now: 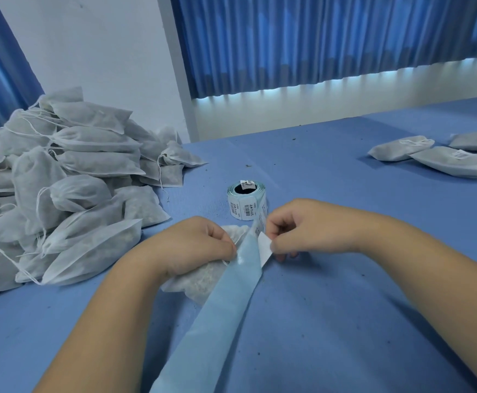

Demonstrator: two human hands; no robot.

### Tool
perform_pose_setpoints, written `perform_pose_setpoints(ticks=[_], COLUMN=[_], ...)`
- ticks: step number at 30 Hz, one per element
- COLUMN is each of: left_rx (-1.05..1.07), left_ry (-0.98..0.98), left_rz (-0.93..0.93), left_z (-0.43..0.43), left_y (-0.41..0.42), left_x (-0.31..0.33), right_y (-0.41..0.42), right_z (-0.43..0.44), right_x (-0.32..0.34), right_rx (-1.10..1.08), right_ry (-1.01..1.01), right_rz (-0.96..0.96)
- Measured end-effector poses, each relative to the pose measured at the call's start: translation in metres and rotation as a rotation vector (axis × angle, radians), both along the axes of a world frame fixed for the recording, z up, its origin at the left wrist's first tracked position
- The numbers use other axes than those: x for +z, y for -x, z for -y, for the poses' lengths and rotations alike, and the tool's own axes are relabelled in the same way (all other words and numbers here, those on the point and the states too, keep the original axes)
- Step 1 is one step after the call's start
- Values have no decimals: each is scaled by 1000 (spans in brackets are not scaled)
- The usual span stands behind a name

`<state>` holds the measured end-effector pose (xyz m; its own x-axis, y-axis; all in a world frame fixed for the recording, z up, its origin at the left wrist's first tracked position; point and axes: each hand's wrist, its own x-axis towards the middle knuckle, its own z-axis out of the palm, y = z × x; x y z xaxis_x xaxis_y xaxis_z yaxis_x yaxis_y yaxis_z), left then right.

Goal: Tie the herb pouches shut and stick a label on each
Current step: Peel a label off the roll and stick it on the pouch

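Observation:
A roll of printed labels (247, 201) stands on the blue table, and its pale blue backing strip (217, 313) trails toward me over a filled white herb pouch (200, 279). My left hand (200, 245) pinches the strip's left edge above the pouch. My right hand (294, 228) pinches a white label (264, 246) that is partly peeled up from the strip. The pouch lies mostly under my left hand and the strip.
A big heap of white drawstring pouches (61, 180) fills the table's left side. Three labelled pouches (441, 157) lie at the far right. Blue curtains and a white wall stand behind the table (345, 307). Small herb crumbs dot the cloth.

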<state>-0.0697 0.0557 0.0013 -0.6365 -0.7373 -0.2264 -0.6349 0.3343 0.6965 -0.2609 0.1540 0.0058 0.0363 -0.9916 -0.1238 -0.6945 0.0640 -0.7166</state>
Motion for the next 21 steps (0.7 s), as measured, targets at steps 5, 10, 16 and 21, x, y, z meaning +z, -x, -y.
perform_pose_setpoints(ticks=[5, 10, 16, 21], left_rx=[4, -4, -2, 112], left_ry=[1, 6, -5, 24], left_rz=[-5, 5, 9, -97], left_z=[0, 0, 1, 3], left_y=[1, 0, -1, -4], left_x=[1, 0, 1, 3], right_y=[18, 29, 39, 30], right_z=[-2, -3, -5, 1], right_x=[6, 6, 7, 2], right_rx=[29, 37, 51, 4], right_ry=[-74, -149, -163, 50], right_rz=[108, 199, 348, 467])
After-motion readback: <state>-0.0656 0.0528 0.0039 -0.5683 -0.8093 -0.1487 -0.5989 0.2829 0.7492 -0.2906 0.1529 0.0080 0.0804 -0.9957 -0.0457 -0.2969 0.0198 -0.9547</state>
